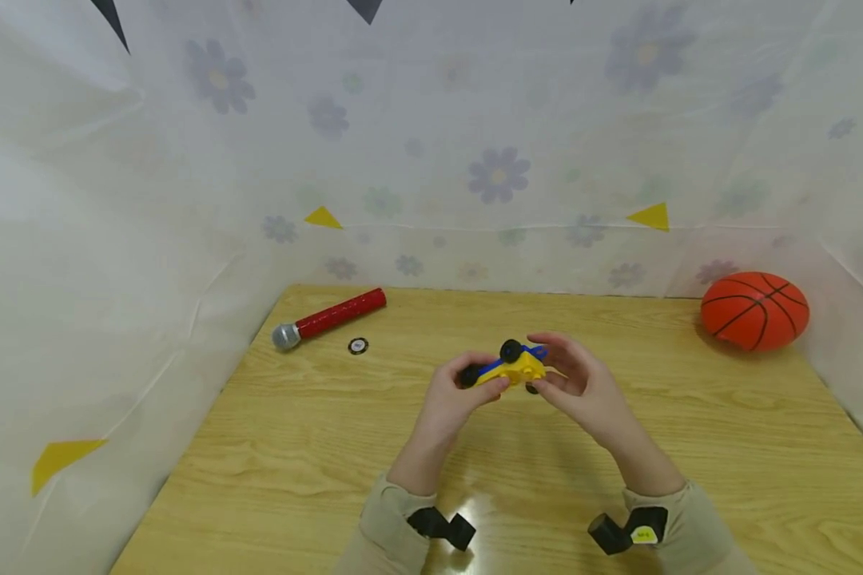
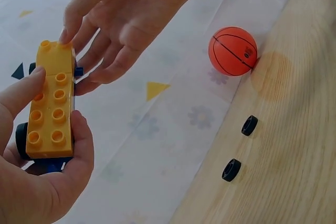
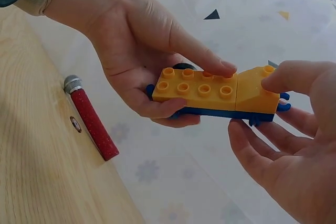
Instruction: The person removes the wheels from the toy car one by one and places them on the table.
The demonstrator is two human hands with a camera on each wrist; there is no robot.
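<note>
Centre of the head view: both hands are up over the worktop point(image 1: 273, 447) with a toy car point(image 1: 512, 369) between them. The left hand point(image 1: 451, 399) grips it, thumb under one long side and fingers curled over the studded yellow top, as the right wrist view shows plainly. The car point(image 3: 215, 94) has a yellow brick top on a blue base, with a black wheel peeking out behind the left hand point(image 3: 142, 61). The right hand point(image 1: 582, 383) is on the other end: fingers mostly straight, one fingertip resting on the sloped yellow nose, palm open beneath without closing round it. In the left wrist view the car point(image 2: 50, 109) stands lengthwise at the left of the frame, the right hand point(image 2: 123, 22) reaching down from the top to touch its far end.

At right in that view, two loose black wheels point(image 2: 240, 148) lie on the worktop, near each other. A basketball point(image 1: 755, 310) sits at the far right edge against the flowered sheet point(image 1: 496, 176). At upper left of the worktop lies a toy microphone point(image 1: 328, 319), red handle, silver head, with a small round disc point(image 1: 358, 346) just beside it.
</note>
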